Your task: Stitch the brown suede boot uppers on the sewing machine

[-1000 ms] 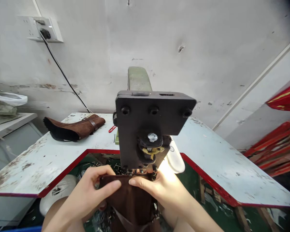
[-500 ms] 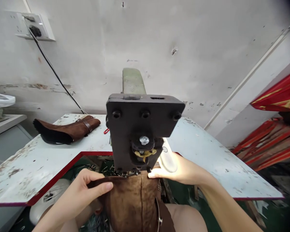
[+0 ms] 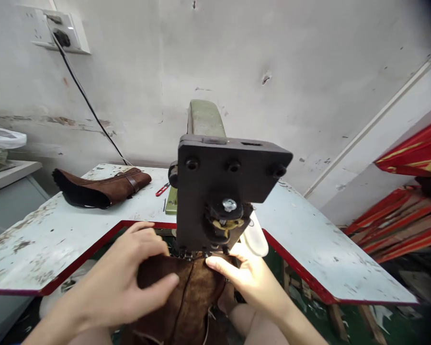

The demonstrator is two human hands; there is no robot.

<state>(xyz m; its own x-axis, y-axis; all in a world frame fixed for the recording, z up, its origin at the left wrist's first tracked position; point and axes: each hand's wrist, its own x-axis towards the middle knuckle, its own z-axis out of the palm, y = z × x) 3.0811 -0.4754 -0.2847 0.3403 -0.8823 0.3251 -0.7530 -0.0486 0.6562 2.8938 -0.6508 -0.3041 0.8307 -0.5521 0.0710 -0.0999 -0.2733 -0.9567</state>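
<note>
Left of the black machine head [image 3: 208,187], a brown boot [image 3: 104,188] lies on the pale table [image 3: 75,235]. Lower left of the machine head, the person's left hand [image 3: 129,273] is wide, thumb spread from fingers, at the brown piece [image 3: 188,292]; contact is unclear. Red snips [image 3: 162,189] lie just left of the machine head. The brown piece is directly beneath it; lower right, the right hand [image 3: 247,273] pinches the piece's upper edge.

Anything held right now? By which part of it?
Brown piece, by its upper edge near the black machine head, in the right grip. Left grip: can't tell whether it holds.
</note>
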